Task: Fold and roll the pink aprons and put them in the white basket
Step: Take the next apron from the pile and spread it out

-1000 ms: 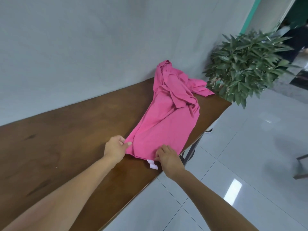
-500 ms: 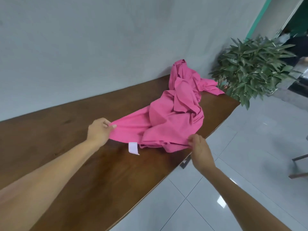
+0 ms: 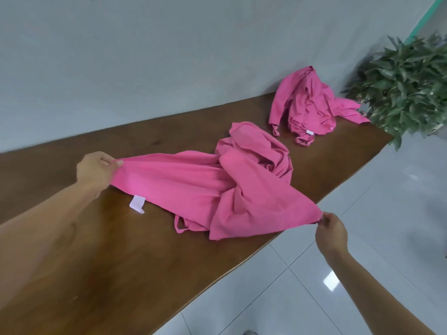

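Note:
A pink apron (image 3: 205, 182) lies crumpled and partly stretched across the brown wooden table (image 3: 96, 262). My left hand (image 3: 96, 171) pinches its left corner above the table. My right hand (image 3: 330, 229) pinches the opposite corner just past the table's front edge. A white tag (image 3: 137, 203) hangs from the apron's near hem and a strap loop (image 3: 181, 226) trails beneath it. More pink aprons sit in a crumpled heap (image 3: 309, 107) at the far right end of the table against the wall. No white basket is in view.
A grey wall (image 3: 169, 56) runs along the table's far side. A leafy green plant (image 3: 406, 85) stands past the table's right end. White tiled floor (image 3: 350, 262) lies to the right of the table's front edge.
Both hands have pulled one apron off the heap and leftward along the table, moving apart and stretching it. The heap stays at the far right end.

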`<action>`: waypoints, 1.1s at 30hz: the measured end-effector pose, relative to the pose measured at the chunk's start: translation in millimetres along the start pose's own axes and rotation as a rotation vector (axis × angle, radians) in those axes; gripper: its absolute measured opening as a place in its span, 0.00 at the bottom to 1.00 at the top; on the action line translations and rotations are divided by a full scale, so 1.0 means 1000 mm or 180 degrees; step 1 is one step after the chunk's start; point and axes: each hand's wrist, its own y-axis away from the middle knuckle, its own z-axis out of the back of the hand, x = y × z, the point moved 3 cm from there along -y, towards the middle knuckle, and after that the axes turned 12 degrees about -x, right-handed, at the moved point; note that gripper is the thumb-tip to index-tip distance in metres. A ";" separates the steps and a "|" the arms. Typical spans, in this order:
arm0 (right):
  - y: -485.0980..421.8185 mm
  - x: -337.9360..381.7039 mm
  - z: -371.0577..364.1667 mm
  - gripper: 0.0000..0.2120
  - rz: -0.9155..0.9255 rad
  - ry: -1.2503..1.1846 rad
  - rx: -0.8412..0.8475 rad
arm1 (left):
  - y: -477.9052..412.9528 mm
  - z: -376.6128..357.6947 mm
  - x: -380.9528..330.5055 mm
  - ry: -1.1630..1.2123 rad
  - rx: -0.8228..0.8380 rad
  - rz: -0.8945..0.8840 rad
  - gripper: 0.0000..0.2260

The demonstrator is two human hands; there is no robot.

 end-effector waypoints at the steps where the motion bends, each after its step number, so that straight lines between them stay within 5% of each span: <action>1: 0.005 0.003 -0.002 0.13 0.0058 -0.0042 0.0004 | 0.000 0.006 0.006 -0.0018 -0.0037 0.0020 0.07; 15: -0.049 0.031 0.060 0.14 0.0296 -0.0146 -0.0175 | 0.031 0.092 0.043 -0.0708 -0.0761 0.0402 0.09; 20: -0.046 0.018 0.045 0.13 0.0432 -0.0231 0.0198 | 0.109 0.077 0.029 -0.1252 -0.1136 -0.0845 0.10; 25: -0.034 0.011 0.036 0.12 0.0668 -0.0527 0.0453 | 0.229 0.030 0.008 -0.0593 0.0043 -0.2438 0.10; 28: -0.029 0.006 0.034 0.12 0.0821 -0.0607 0.0599 | 0.283 0.005 0.007 -0.0460 0.0775 -0.2685 0.10; 33: -0.018 0.004 0.035 0.10 0.0980 -0.0756 0.0763 | 0.307 -0.020 0.018 -0.0675 0.0927 -0.2629 0.13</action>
